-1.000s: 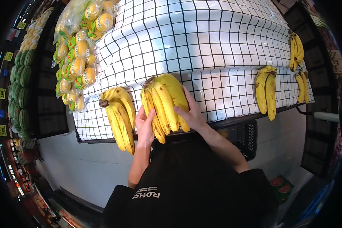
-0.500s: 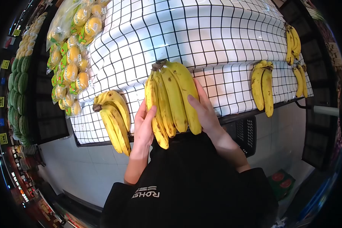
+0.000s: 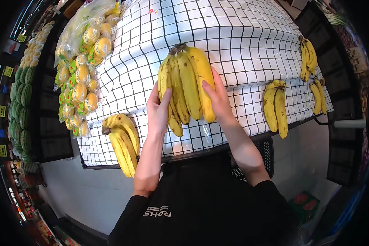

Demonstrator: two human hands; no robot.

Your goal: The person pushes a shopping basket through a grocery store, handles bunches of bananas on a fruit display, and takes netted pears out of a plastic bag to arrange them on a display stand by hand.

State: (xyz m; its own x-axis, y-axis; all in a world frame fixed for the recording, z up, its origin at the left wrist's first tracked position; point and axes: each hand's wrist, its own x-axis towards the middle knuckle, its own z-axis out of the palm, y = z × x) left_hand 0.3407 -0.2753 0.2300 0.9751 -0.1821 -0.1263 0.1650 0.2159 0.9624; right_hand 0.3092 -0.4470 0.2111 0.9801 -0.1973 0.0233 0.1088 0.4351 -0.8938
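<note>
Between my two hands is a bunch of bananas (image 3: 185, 88), yellow with a green tinge and brown spots, its dark stem pointing away from me. My left hand (image 3: 158, 107) is closed on the bunch's left side, thumb on top. On the opposite side my right hand (image 3: 218, 97) grips it the same way, thumb across the outer banana. The fingers under the fruit are hidden. Below the bunch lies a white cloth with a black grid (image 3: 192, 139). A smaller banana bunch (image 3: 125, 143) rests on the front edge, left of my left forearm.
More bananas (image 3: 276, 107) hang over the front edge at the right, with further bunches (image 3: 308, 59) behind them. Bagged yellow fruits (image 3: 81, 74) line the table's left side. A dark perforated basket (image 3: 267, 158) is under the front edge. Dark green produce (image 3: 22, 98) fills a shelf at far left.
Both hands have moved forward over the table, carrying the banana bunch away from my body. My forearms are stretched further out. The view has shifted slightly.
</note>
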